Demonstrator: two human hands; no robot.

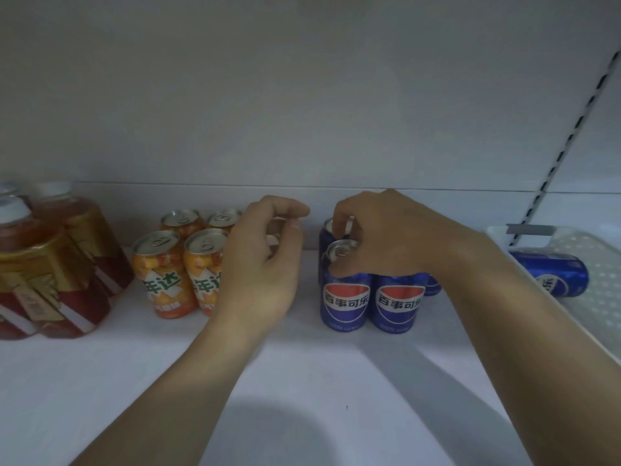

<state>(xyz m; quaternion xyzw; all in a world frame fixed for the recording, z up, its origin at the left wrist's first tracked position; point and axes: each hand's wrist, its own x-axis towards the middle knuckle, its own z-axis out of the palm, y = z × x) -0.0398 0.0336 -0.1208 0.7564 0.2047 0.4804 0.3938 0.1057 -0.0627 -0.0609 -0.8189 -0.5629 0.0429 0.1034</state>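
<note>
Hands over cans: right hand point(379, 237) grips blue can point(346, 299), left hand point(265, 260) curls beside orange cans point(168, 274), hold unclear.

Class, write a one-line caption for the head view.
At a white shelf, the right grip pinches a blue can while the left grip curls beside orange cans.

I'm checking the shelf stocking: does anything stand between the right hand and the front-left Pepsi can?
Nothing visible does. The right hand grips the top of the front-left Pepsi can. The front-right Pepsi can stands close beside it, not between them.
</note>
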